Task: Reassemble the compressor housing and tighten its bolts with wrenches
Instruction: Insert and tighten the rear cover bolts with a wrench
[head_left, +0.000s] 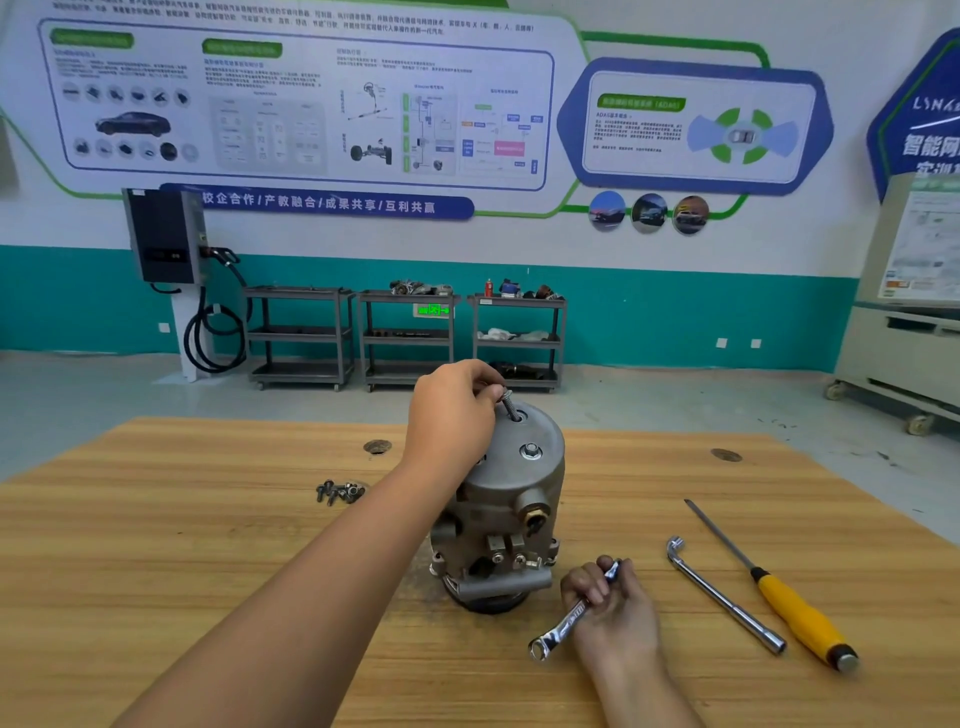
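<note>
Compressor (511, 499): upright at mid-table (208, 545), domed cover on top.

Bolt (510, 405): far side of the cover, shank tilted, head up and leaning left, threaded tip just entering its hole (521, 415).

Left hand (452, 410): above and left of the hole, fingertips pinching the bolt head. It is the nearer hand to the hole.

Second bolt (531, 451): seated in the cover on the near side of the first.

Right hand (613, 608): on the table, near right of the compressor base, fingers curled round a wrench (566, 621), its ring end pointing near-left.

Spare bolts (340, 491): a heap to the left.

Judgement: the shank needs to be stood straight before the wrench comes up.
</note>
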